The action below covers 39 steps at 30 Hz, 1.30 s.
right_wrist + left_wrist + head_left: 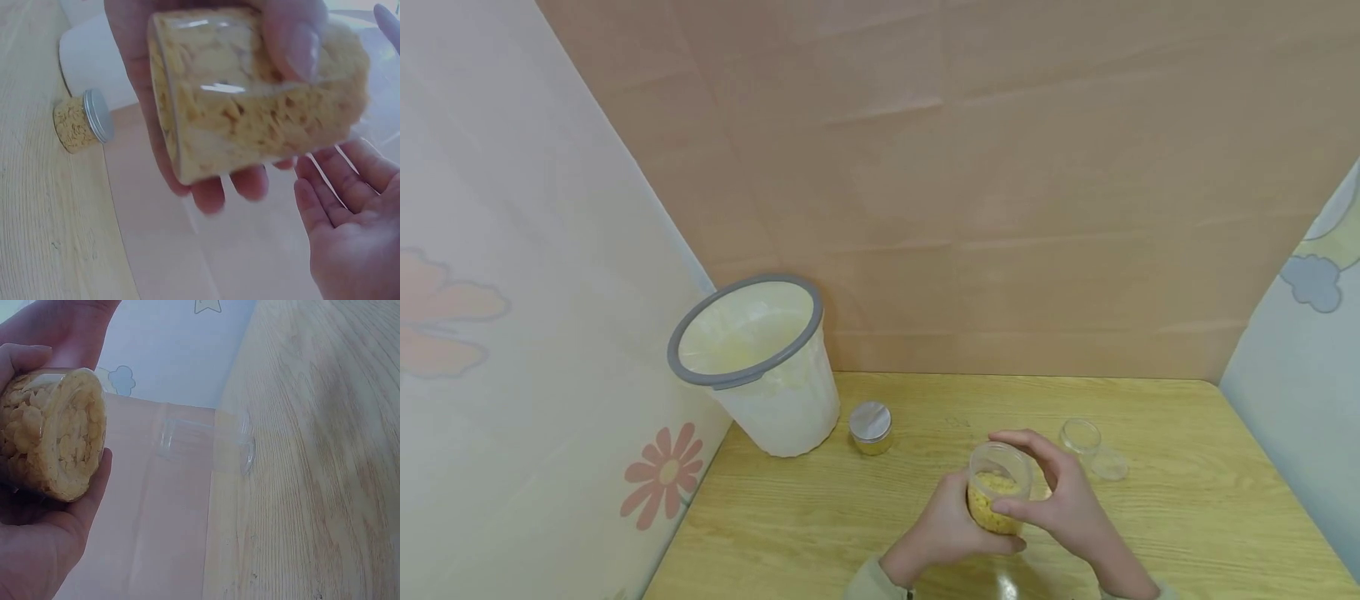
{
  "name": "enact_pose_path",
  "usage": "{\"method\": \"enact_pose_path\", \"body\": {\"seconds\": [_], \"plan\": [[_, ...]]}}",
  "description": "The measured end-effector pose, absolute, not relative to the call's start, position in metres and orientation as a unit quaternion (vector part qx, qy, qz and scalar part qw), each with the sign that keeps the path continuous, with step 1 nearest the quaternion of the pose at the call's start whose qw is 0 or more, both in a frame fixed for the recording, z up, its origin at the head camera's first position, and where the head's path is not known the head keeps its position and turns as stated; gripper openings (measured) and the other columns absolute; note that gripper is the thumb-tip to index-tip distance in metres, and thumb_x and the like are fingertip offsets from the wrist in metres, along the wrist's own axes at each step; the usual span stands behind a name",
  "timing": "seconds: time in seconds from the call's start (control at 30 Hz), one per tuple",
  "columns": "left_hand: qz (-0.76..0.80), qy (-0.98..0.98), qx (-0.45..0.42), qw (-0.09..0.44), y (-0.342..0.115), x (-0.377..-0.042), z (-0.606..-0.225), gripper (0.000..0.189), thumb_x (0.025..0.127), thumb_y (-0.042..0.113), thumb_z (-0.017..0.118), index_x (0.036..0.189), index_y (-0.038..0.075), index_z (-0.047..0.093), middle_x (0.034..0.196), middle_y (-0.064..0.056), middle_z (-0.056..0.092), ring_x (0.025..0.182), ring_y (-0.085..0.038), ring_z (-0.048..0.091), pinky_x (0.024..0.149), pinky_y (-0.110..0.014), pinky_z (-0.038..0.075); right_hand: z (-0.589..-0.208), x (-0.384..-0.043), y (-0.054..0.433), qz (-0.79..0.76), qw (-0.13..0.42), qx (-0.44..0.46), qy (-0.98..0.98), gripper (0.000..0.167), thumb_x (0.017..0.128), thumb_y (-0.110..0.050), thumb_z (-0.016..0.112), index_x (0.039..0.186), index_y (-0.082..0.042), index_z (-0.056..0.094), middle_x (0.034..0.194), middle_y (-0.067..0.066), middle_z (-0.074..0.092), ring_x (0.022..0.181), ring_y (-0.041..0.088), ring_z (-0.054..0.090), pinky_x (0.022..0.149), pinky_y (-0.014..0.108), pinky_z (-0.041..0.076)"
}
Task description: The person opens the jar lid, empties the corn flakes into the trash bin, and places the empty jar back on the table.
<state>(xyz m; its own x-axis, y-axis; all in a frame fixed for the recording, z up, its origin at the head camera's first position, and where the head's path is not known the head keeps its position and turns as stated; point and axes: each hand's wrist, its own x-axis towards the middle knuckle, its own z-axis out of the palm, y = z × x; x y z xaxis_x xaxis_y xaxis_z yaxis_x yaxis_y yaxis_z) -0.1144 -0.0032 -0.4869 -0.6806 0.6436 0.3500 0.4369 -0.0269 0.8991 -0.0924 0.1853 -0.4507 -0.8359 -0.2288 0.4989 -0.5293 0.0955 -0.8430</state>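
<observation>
A clear jar (992,498) with yellow flakes in its lower part is held off the table between both hands. My left hand (942,517) grips its lower body, with thumb and fingers round the wall, as the right wrist view also shows. Round the clear upper part curve the thumb and fingers of my right hand (1067,500). Its palm (356,244) stands away from the jar. In the left wrist view the flakes (75,434) show through the base. Whether a clear lid covers the top I cannot tell.
A small jar with a silver lid (871,422) stands on the wooden table (790,517) to the left. Behind it is a white bin (786,412) with a grey rim. An empty clear cup (1081,435) and a flat clear disc (1108,463) are at the right.
</observation>
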Motion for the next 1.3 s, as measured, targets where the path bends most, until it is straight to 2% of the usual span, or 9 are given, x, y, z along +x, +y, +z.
{"method": "enact_pose_path", "body": {"seconds": [0.23, 0.43, 0.67, 0.8, 1.07, 1.2, 1.3], "plan": [[0.605, 0.687, 0.393, 0.085, -0.005, -0.115, -0.487, 0.057, 0.074, -0.002, 0.086, 0.123, 0.009, 0.058, 0.108, 0.003, 0.066, 0.094, -0.005, 0.065, 0.08, -0.029, 0.057, -0.452, -0.094, 0.197, 0.641, 0.115, 0.277, -0.707, 0.067, 0.07, 0.019, 0.081, 0.132, 0.005, 0.058, 0.129, 0.014, 0.063, 0.123, 0.015, 0.055, 0.107, 0.019, 0.032], [0.612, 0.688, 0.379, 0.092, -0.007, -0.114, -0.486, 0.057, 0.074, -0.002, 0.086, 0.122, 0.012, 0.06, 0.105, 0.005, 0.066, 0.093, -0.005, 0.065, 0.081, -0.03, 0.057, -0.454, -0.095, 0.209, 0.648, 0.135, 0.296, -0.689, 0.06, 0.073, 0.024, 0.075, 0.128, 0.01, 0.058, 0.125, 0.02, 0.064, 0.123, 0.017, 0.056, 0.108, 0.022, 0.036], [0.616, 0.693, 0.362, 0.096, -0.01, -0.115, -0.487, 0.059, 0.074, -0.001, 0.086, 0.124, 0.016, 0.06, 0.104, 0.007, 0.067, 0.092, -0.006, 0.065, 0.081, -0.03, 0.057, -0.449, -0.089, 0.215, 0.613, 0.124, 0.26, -0.735, 0.047, 0.082, 0.019, 0.072, 0.126, 0.004, 0.063, 0.122, 0.019, 0.065, 0.12, 0.015, 0.056, 0.105, 0.019, 0.038], [0.612, 0.704, 0.349, 0.088, -0.01, -0.115, -0.486, 0.059, 0.074, 0.001, 0.086, 0.124, 0.018, 0.06, 0.101, 0.008, 0.066, 0.088, -0.005, 0.065, 0.079, -0.029, 0.057, -0.445, -0.083, 0.208, 0.596, 0.124, 0.261, -0.749, 0.044, 0.087, 0.016, 0.069, 0.128, 0.0, 0.063, 0.128, 0.015, 0.064, 0.124, 0.014, 0.054, 0.106, 0.016, 0.034], [0.593, 0.722, 0.352, 0.061, -0.005, -0.117, -0.488, 0.059, 0.073, 0.001, 0.086, 0.124, 0.016, 0.06, 0.104, 0.009, 0.065, 0.089, -0.004, 0.064, 0.076, -0.027, 0.057, -0.441, -0.077, 0.189, 0.581, 0.12, 0.223, -0.774, 0.064, 0.082, 0.004, 0.081, 0.14, -0.011, 0.057, 0.139, 0.004, 0.059, 0.131, 0.011, 0.048, 0.103, 0.014, 0.029], [0.592, 0.716, 0.365, 0.059, -0.002, -0.117, -0.49, 0.063, 0.072, 0.0, 0.088, 0.124, 0.02, 0.06, 0.106, 0.01, 0.065, 0.091, -0.003, 0.064, 0.079, -0.026, 0.056, -0.441, -0.079, 0.181, 0.59, 0.112, 0.208, -0.772, 0.066, 0.079, 0.001, 0.085, 0.138, -0.013, 0.059, 0.135, 0.004, 0.061, 0.126, 0.014, 0.052, 0.102, 0.02, 0.032], [0.58, 0.722, 0.373, 0.054, 0.0, -0.117, -0.49, 0.064, 0.071, 0.0, 0.089, 0.124, 0.022, 0.06, 0.109, 0.012, 0.066, 0.095, -0.003, 0.063, 0.082, -0.025, 0.055, -0.441, -0.08, 0.174, 0.604, 0.106, 0.198, -0.765, 0.063, 0.077, 0.0, 0.087, 0.134, -0.011, 0.061, 0.13, 0.006, 0.064, 0.118, 0.018, 0.058, 0.097, 0.027, 0.043]]}}
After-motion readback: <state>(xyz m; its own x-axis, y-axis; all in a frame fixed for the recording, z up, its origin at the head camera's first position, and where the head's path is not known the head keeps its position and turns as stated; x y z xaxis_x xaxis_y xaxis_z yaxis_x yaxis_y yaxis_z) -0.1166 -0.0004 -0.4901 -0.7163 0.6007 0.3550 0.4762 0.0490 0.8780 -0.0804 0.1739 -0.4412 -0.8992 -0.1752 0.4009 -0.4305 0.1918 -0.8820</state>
